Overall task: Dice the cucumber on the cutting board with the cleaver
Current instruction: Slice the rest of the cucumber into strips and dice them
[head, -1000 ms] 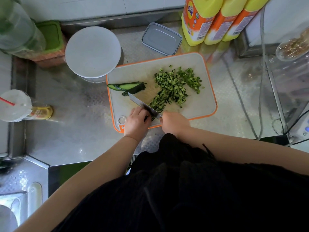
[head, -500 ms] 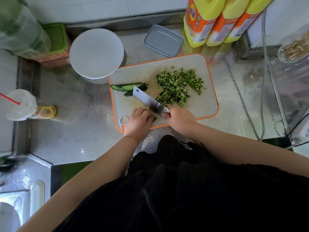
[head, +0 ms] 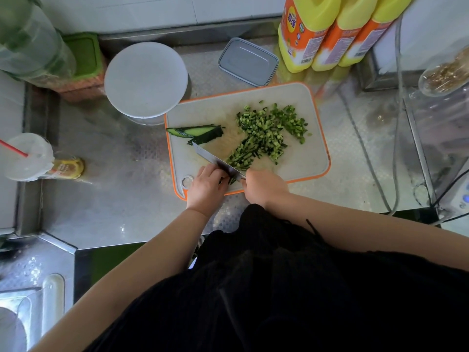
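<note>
Down at the lower middle of the cutting board (head: 299, 158), the right hand (head: 264, 188) grips the cleaver (head: 215, 161), blade crossing the cucumber strips (head: 241, 158) whose near ends the left hand (head: 206, 185) pins with curled fingers (head: 215, 174), strips running up-right toward the diced pile.

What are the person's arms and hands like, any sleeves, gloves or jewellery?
Both forearms are bare, with no sleeves reaching them. The left hand and right hand wear no gloves, and no rings or watch show. The torso is in a dark black garment.
</note>
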